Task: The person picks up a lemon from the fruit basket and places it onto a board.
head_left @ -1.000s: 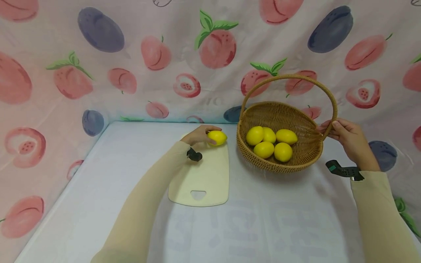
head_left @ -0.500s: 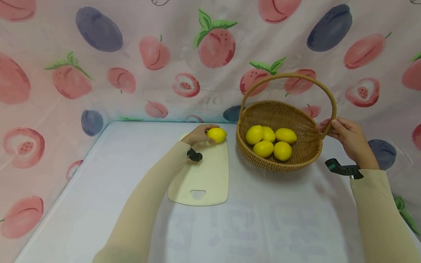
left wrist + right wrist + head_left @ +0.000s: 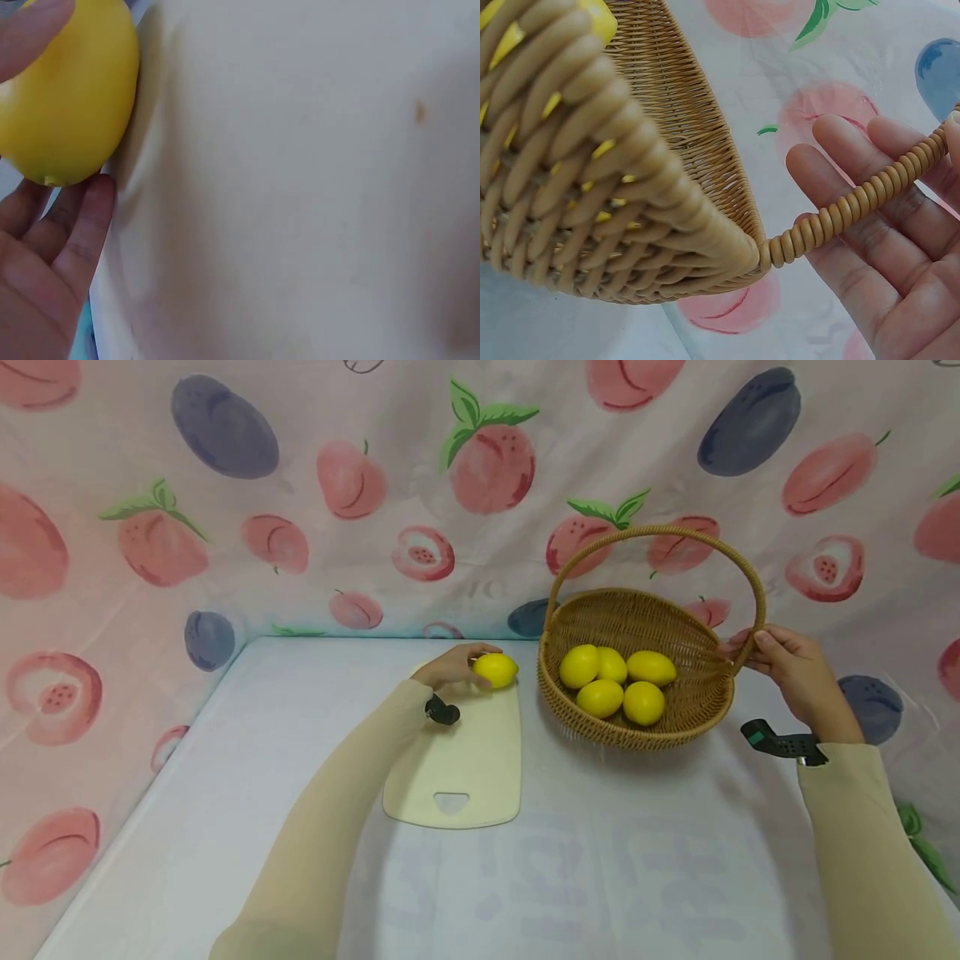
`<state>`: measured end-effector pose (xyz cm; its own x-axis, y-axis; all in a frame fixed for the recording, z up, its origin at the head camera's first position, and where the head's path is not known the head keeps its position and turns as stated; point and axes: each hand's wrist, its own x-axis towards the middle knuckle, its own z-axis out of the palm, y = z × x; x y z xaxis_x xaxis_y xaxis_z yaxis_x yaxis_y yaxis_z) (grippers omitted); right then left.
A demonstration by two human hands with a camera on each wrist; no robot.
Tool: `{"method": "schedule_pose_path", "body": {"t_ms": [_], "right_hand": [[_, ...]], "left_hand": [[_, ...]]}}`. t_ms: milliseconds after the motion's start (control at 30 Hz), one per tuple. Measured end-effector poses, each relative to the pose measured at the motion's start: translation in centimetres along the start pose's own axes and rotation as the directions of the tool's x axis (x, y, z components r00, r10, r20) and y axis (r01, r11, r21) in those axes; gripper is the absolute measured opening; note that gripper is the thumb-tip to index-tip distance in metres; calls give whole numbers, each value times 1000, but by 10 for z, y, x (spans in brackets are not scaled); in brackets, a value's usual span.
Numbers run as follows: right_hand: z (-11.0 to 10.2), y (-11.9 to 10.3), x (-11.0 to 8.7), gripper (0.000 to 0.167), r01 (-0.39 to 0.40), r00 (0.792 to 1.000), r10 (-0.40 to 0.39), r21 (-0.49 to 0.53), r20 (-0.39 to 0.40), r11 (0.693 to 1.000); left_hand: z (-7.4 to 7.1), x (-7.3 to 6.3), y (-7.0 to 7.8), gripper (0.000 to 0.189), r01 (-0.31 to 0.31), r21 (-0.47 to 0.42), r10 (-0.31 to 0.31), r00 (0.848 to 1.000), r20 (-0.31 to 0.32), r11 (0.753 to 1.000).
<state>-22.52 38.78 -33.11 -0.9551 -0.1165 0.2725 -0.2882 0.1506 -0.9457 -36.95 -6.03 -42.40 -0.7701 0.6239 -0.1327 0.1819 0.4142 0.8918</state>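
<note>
At the far end of a cream cutting board [image 3: 480, 760], my left hand [image 3: 448, 667] holds a yellow lemon [image 3: 498, 671]. In the left wrist view the thumb lies over the lemon [image 3: 71, 97] and the fingertips [image 3: 96, 199] are at its lower end, close to the board's edge. My right hand [image 3: 806, 681] grips the handle [image 3: 759, 585] of a brown wicker basket [image 3: 637, 742] near its base on the right side. The right wrist view shows the handle [image 3: 870, 202] crossing the fingers, with the thumb on it at the frame's edge. Several lemons [image 3: 602, 698] lie inside the basket, which leans toward me.
A white cloth [image 3: 637, 860] covers the table. Behind and to the left hangs a curtain [image 3: 300, 410] printed with peaches and plums. The board's handle slot [image 3: 452, 802] faces the near side. The basket stands to the right of the board.
The lemon in my left hand shifts very slightly up and then back at the board's far end. My right hand keeps its grip on the basket handle; the basket has hardly moved.
</note>
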Motion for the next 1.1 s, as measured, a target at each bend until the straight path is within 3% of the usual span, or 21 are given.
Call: {"method": "schedule_pose_path", "body": {"t_ms": [300,533,633,1100], "right_hand": [[0,0,1,35,1,1000,-1,-4,4,1000],[-1,0,1,36,-1,1000,1,-17,3,1000],[-1,1,1,34,3,1000,-3,-1,7,1000],[-2,3,1,28,21,1000,-23,54,20,998]], "left_hand": [[4,4,4,69,53,-69,-55,998,-25,996],[4,7,-2,66,11,-29,-13,998,-57,1000],[6,7,-2,64,20,-23,-22,998,-64,1000],[-2,8,-3,63,33,-8,-33,999,28,999]]}}
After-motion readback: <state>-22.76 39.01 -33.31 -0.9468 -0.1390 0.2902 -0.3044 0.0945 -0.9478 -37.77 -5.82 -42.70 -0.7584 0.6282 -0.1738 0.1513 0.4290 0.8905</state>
